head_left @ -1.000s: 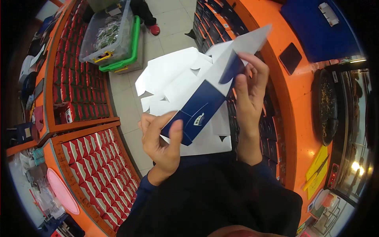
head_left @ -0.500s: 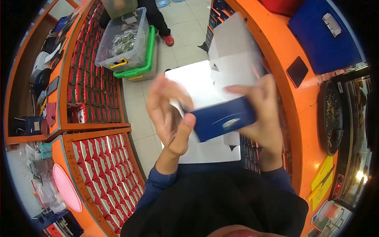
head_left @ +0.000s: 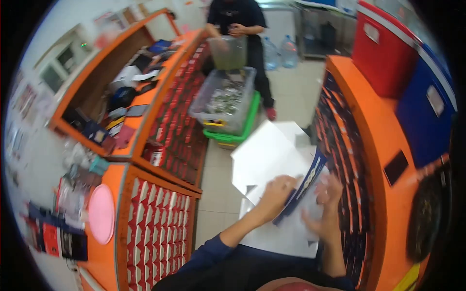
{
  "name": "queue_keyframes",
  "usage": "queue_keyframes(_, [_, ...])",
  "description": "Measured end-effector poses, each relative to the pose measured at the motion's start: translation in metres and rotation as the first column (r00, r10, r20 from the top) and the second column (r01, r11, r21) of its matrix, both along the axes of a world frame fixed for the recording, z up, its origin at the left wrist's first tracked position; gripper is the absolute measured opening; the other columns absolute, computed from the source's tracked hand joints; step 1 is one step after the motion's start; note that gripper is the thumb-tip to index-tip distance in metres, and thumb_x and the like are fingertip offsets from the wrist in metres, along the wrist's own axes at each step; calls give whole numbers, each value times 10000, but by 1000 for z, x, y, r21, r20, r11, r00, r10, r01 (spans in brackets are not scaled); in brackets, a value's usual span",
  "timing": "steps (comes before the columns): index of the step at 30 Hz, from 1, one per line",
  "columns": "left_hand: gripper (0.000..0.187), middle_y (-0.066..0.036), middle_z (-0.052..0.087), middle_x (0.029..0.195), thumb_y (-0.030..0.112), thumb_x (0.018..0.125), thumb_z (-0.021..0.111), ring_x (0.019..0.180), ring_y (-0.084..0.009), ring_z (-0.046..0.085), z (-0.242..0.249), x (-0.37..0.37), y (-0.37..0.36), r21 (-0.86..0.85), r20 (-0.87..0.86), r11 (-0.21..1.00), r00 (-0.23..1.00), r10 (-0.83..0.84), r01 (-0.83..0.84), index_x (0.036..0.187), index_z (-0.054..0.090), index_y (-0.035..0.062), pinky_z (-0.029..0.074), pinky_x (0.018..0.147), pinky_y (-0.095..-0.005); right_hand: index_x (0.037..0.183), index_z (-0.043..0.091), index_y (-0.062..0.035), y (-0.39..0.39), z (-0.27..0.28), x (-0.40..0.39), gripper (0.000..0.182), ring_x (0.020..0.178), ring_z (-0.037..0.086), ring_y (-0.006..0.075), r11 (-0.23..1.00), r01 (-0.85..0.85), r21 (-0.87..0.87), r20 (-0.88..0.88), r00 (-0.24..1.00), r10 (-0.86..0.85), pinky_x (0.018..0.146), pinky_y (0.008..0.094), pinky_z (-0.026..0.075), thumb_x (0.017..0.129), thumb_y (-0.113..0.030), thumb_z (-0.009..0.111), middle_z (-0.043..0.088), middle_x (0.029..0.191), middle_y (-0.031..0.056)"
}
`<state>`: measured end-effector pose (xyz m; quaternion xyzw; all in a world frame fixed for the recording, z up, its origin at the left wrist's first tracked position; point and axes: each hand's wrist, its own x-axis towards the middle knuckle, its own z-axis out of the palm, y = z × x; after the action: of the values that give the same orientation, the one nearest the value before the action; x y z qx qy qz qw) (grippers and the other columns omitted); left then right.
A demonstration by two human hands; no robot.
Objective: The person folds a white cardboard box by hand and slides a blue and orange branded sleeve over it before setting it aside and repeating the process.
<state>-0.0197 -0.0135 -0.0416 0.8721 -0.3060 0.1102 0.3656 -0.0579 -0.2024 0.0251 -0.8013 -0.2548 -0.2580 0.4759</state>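
A blue-and-white cardboard box blank [head_left: 262, 157], partly folded, is in front of me with its white inner side showing. Its narrow dark blue panel [head_left: 307, 180] with light lettering runs on a slant between my hands. My left hand [head_left: 277, 198] is closed on the cardboard beside this panel, its fingertips bent at the edge. To the right of the panel, my right hand [head_left: 326, 206] has thumb and fingers apart, somewhat blurred, close to a white flap. More white cardboard [head_left: 276, 240] lies beneath both hands, over my lap.
Red-and-white boxes [head_left: 160, 228] fill the shelves at left; dark boxes [head_left: 347, 174] line the right-hand shelf. Ahead, a person [head_left: 238, 24] stands behind a clear bin of small packets [head_left: 225, 99]. A phone [head_left: 396, 168] and blue cooler [head_left: 427, 106] sit on the orange counter.
The view has tipped upward, bringing the person and bins further in. The cardboard has turned, so its blue panel now slants narrowly upright. My right hand has come off the panel's right end.
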Motion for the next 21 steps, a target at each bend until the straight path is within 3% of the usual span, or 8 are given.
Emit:
queue_keyframes(2, [482,-197,605,1113,172,850,626,1068,-417,569,17,-15,-2,-198,-359,979,933,-34,-41,1290,513,12,458,926,-417,1280,637,-259,17,27,-13,720,958,509,246,927,-148,-345,-134,985,107,758,294,472,605,-190,876,420,1388,110])
queue_keyframes(6, [408,-199,635,1092,68,821,617,1055,-330,624,30,-22,15,-89,-136,989,982,-133,121,1219,564,-6,476,928,-376,1008,718,-199,17,16,-13,397,895,542,252,931,-148,-333,-130,985,110,666,344,487,636,-223,854,545,1220,85])
queue_keyframes(8, [334,-163,696,992,55,813,649,932,-265,684,37,-19,26,-194,-532,967,810,-247,167,1143,635,3,515,854,-334,910,682,-120,11,21,-10,304,830,558,262,934,-149,-324,-120,986,116,645,350,478,654,-164,840,579,1077,86])
queue_keyframes(12, [181,-123,726,869,81,874,660,792,-203,708,47,-24,30,-326,-597,945,779,-191,-17,1035,703,12,535,754,-296,870,633,-27,-1,31,-16,270,768,566,274,985,-15,-171,-161,987,-13,615,355,466,678,-32,823,531,905,114])
queue_keyframes(14, [180,-128,724,855,113,894,663,756,-181,695,47,-24,25,-353,-492,935,844,-216,33,1028,704,0,529,719,-297,909,620,16,-7,25,-14,293,788,578,263,982,159,99,-236,963,-132,645,359,477,689,10,814,535,892,128])
queue_keyframes(16, [185,-128,721,837,128,891,673,707,-207,676,60,-28,20,-407,-438,910,858,-269,77,1012,702,-9,516,672,-317,1084,628,6,-39,-7,-6,410,1017,561,311,960,36,-279,-56,997,-54,882,393,488,726,-67,815,563,1100,173])
queue_keyframes(18, [173,-124,703,782,143,881,683,662,-217,656,48,-25,11,-484,-171,853,934,-314,198,963,697,-10,503,629,-326,1524,318,-150,-75,-47,28,681,1138,557,394,886,-195,-422,130,954,271,894,451,544,932,-55,642,404,1382,213])
queue_keyframes(21, [163,-117,698,766,127,854,686,654,-207,650,55,-36,19,-501,-136,849,953,-271,170,921,691,-22,507,609,-324,1459,348,-45,-37,26,25,720,880,515,259,845,-376,-381,-51,921,387,751,331,483,849,-56,730,457,1086,130])
